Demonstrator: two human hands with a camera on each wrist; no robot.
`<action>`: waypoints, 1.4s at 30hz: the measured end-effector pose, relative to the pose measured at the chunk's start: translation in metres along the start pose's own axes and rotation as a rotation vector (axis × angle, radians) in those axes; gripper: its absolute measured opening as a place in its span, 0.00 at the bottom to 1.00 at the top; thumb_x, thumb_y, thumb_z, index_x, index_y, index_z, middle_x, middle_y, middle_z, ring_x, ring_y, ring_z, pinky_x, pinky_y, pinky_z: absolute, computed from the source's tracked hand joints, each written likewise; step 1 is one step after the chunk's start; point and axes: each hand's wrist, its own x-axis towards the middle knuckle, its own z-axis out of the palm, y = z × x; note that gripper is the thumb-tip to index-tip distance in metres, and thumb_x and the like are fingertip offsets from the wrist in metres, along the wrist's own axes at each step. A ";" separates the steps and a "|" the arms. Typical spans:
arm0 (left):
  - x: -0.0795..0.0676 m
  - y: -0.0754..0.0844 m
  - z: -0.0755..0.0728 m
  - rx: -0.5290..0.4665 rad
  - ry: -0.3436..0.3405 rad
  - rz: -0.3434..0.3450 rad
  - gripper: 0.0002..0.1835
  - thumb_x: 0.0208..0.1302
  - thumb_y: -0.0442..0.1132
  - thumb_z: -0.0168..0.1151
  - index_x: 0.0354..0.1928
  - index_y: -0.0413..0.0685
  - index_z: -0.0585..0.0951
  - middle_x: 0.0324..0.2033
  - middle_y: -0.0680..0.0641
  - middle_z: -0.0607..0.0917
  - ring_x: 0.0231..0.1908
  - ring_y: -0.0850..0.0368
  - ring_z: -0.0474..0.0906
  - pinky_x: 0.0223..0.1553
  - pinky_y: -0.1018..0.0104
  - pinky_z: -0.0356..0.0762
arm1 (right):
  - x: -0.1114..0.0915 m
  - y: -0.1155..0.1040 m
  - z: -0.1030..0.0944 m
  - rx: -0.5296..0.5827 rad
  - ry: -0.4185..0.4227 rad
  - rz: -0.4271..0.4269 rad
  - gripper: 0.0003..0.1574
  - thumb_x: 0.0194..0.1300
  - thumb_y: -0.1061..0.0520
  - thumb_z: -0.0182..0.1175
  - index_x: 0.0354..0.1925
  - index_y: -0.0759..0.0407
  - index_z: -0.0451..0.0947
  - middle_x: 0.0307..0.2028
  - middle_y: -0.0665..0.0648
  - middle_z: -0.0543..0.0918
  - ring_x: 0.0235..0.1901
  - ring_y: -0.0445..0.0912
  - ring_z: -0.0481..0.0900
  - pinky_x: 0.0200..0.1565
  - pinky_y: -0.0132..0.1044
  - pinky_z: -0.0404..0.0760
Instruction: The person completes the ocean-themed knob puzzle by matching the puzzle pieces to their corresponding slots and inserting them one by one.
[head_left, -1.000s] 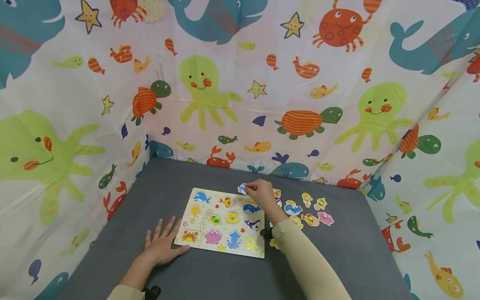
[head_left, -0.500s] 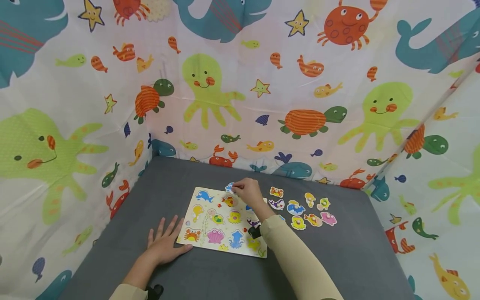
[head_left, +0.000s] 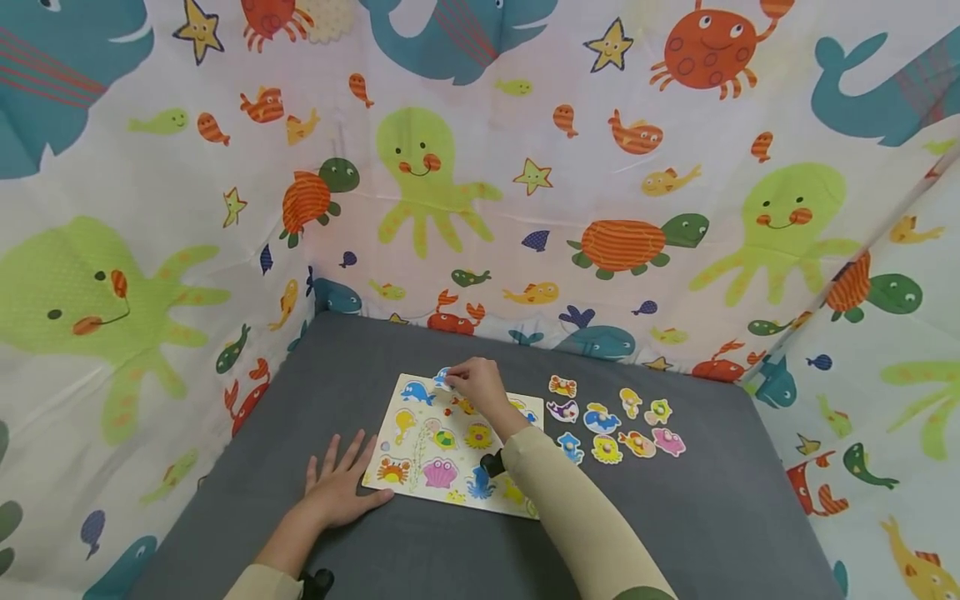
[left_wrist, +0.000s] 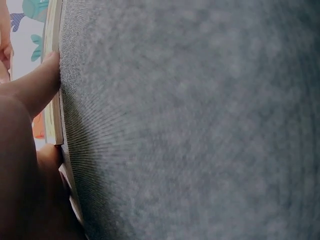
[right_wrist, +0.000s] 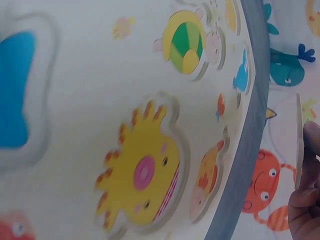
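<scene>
My right hand pinches a small blue-and-white knobbed puzzle piece over the back edge of the cream sea-animal puzzle board. In the right wrist view the piece shows edge-on, held between fingertips above the board. Below it lie animal-shaped recesses, among them a yellow octopus and a green-and-yellow turtle. My left hand rests with spread fingers at the board's left front corner. Its thumb lies against the board's edge in the left wrist view.
Right of the board several loose knobbed pieces lie on the grey cloth, including a crab, a blue whale and a pink fish. A sea-animal printed curtain rises behind and at both sides.
My right hand has carried the blue piece leftward along the board's back edge, uncovering loose pieces at the right. My left hand keeps its place by the corner. The head view has shifted slightly.
</scene>
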 end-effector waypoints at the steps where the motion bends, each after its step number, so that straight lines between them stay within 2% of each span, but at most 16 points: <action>1: -0.001 0.000 0.000 -0.003 -0.002 0.000 0.60 0.55 0.79 0.58 0.81 0.57 0.50 0.81 0.45 0.45 0.78 0.34 0.26 0.69 0.25 0.22 | 0.001 -0.001 0.002 0.002 -0.008 -0.004 0.09 0.65 0.52 0.70 0.42 0.52 0.92 0.38 0.48 0.89 0.36 0.41 0.82 0.37 0.33 0.84; 10: 0.001 -0.004 0.001 -0.010 -0.014 0.012 0.62 0.53 0.84 0.52 0.82 0.59 0.47 0.82 0.48 0.41 0.78 0.37 0.22 0.68 0.26 0.16 | 0.009 -0.018 0.022 -0.001 -0.064 -0.008 0.09 0.65 0.53 0.70 0.42 0.53 0.92 0.38 0.49 0.91 0.35 0.39 0.84 0.35 0.31 0.83; 16: 0.003 -0.004 0.001 -0.009 -0.035 -0.002 0.61 0.54 0.82 0.54 0.82 0.57 0.47 0.82 0.47 0.42 0.78 0.35 0.23 0.67 0.24 0.18 | 0.012 -0.025 0.037 -0.017 -0.091 0.029 0.10 0.65 0.53 0.70 0.44 0.52 0.91 0.39 0.50 0.91 0.38 0.41 0.86 0.36 0.31 0.84; 19: 0.004 -0.006 0.000 0.008 -0.031 -0.007 0.62 0.54 0.82 0.54 0.82 0.57 0.47 0.82 0.46 0.42 0.78 0.35 0.23 0.67 0.24 0.19 | 0.014 -0.029 0.042 -0.030 -0.085 0.026 0.10 0.66 0.52 0.70 0.44 0.51 0.91 0.40 0.49 0.91 0.42 0.42 0.86 0.41 0.32 0.84; 24: 0.006 -0.005 0.000 0.012 -0.024 0.007 0.62 0.54 0.83 0.53 0.82 0.57 0.47 0.82 0.47 0.41 0.78 0.35 0.23 0.67 0.24 0.18 | 0.016 -0.033 0.044 -0.044 -0.076 0.055 0.09 0.65 0.53 0.70 0.43 0.51 0.92 0.40 0.49 0.91 0.43 0.43 0.85 0.46 0.36 0.85; 29: 0.005 -0.004 0.002 0.001 -0.020 0.006 0.62 0.53 0.83 0.53 0.82 0.57 0.47 0.82 0.47 0.41 0.78 0.36 0.22 0.67 0.25 0.16 | 0.018 -0.032 0.049 -0.046 -0.101 0.089 0.09 0.65 0.52 0.70 0.43 0.50 0.92 0.39 0.47 0.91 0.41 0.41 0.85 0.44 0.34 0.85; 35: 0.002 -0.003 -0.001 -0.016 0.012 0.027 0.60 0.54 0.82 0.54 0.82 0.58 0.49 0.82 0.47 0.44 0.79 0.36 0.24 0.67 0.24 0.17 | 0.021 -0.034 0.053 -0.053 -0.115 0.081 0.10 0.64 0.53 0.71 0.43 0.52 0.91 0.38 0.49 0.91 0.41 0.43 0.85 0.42 0.34 0.85; 42: 0.008 -0.007 0.008 0.003 -0.005 -0.001 0.62 0.52 0.84 0.53 0.82 0.59 0.47 0.82 0.49 0.42 0.79 0.38 0.23 0.68 0.26 0.17 | 0.019 -0.032 0.055 -0.055 -0.132 0.101 0.09 0.64 0.54 0.71 0.42 0.52 0.92 0.38 0.48 0.90 0.41 0.41 0.83 0.48 0.37 0.84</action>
